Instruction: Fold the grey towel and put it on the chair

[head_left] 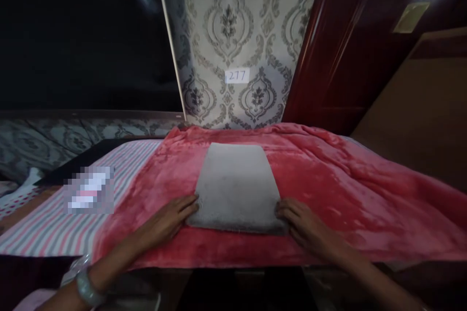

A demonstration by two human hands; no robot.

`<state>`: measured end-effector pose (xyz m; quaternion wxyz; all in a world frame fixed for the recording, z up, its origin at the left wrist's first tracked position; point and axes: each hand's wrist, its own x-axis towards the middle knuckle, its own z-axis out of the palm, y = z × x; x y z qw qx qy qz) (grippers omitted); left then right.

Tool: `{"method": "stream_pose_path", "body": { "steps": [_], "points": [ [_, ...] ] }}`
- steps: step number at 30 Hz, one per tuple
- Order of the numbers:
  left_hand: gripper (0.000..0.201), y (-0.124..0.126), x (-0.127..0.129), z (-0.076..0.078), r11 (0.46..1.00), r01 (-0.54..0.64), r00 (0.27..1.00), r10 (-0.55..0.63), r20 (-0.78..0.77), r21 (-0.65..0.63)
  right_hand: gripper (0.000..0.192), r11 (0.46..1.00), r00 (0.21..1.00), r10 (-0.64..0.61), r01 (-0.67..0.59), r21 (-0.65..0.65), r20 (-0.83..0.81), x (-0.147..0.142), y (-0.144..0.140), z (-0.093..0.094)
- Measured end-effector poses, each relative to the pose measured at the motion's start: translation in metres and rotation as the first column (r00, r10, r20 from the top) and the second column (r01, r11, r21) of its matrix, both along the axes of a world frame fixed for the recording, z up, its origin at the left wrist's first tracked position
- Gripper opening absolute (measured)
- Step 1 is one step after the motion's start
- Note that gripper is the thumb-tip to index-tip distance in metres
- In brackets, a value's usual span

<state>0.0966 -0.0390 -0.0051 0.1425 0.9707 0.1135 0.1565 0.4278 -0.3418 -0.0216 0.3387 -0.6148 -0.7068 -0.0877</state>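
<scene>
A folded grey towel (236, 184) lies flat on a red fleece blanket (328, 184) spread over a raised surface. My left hand (168, 219) rests on the blanket with its fingertips against the towel's near left corner. At the near right corner my right hand (303, 223) lies flat, fingers touching the towel's edge. Neither hand grips anything. A pale bangle (85, 285) sits on my left wrist.
A striped pink, grey and white sheet (51, 226) lies left of the blanket. Patterned wallpaper with a label reading 277 (237, 76) stands behind. A dark red door (350, 43) is at the right, a dark screen (83, 34) at the left.
</scene>
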Motion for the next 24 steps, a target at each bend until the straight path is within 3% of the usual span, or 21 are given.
{"method": "stream_pose_path", "body": {
  "steps": [2,4,6,8,10,13,17,20,24],
  "points": [
    [0.046,0.0,-0.014,-0.018,0.999,0.038,0.999,-0.039,0.014,0.019,0.042,0.998,0.999,-0.008,0.005,-0.061,-0.053,0.0,-0.021,-0.021],
    [0.045,0.004,-0.01,-0.009,0.999,-0.004,0.997,0.001,0.081,0.045,0.038,0.997,0.993,-0.071,0.069,-0.031,-0.095,0.005,-0.024,-0.02],
    [0.043,0.004,0.014,0.013,0.996,-0.066,0.99,0.057,0.132,0.062,0.036,0.989,0.982,-0.148,0.145,-0.039,-0.121,0.01,-0.007,-0.007],
    [0.046,-0.006,0.049,0.03,0.99,-0.106,0.987,0.094,0.129,0.09,0.045,0.976,0.97,-0.212,0.203,-0.084,-0.122,0.01,0.024,0.008],
    [0.056,-0.025,0.083,0.035,0.978,-0.132,0.99,0.123,0.069,0.161,0.058,0.968,0.975,-0.212,0.2,-0.154,-0.066,0.002,0.056,0.016],
    [0.072,-0.054,0.113,0.016,0.951,-0.18,0.975,0.206,-0.08,0.251,0.064,0.922,0.986,-0.147,0.163,-0.35,0.074,-0.018,0.087,0.012],
    [0.073,-0.067,0.114,-0.013,0.939,-0.22,0.942,0.274,-0.192,0.264,0.063,0.837,0.986,-0.09,0.151,-0.525,0.14,-0.036,0.089,-0.001],
    [0.072,-0.063,0.11,-0.018,0.939,-0.216,0.949,0.266,-0.168,0.266,0.062,0.838,0.988,-0.096,0.144,-0.526,0.118,-0.037,0.083,-0.005],
    [0.062,-0.065,0.105,-0.013,0.946,-0.179,0.971,0.214,-0.103,0.271,0.062,0.834,0.993,-0.093,0.12,-0.538,0.077,-0.029,0.084,-0.001]
  ]
}}
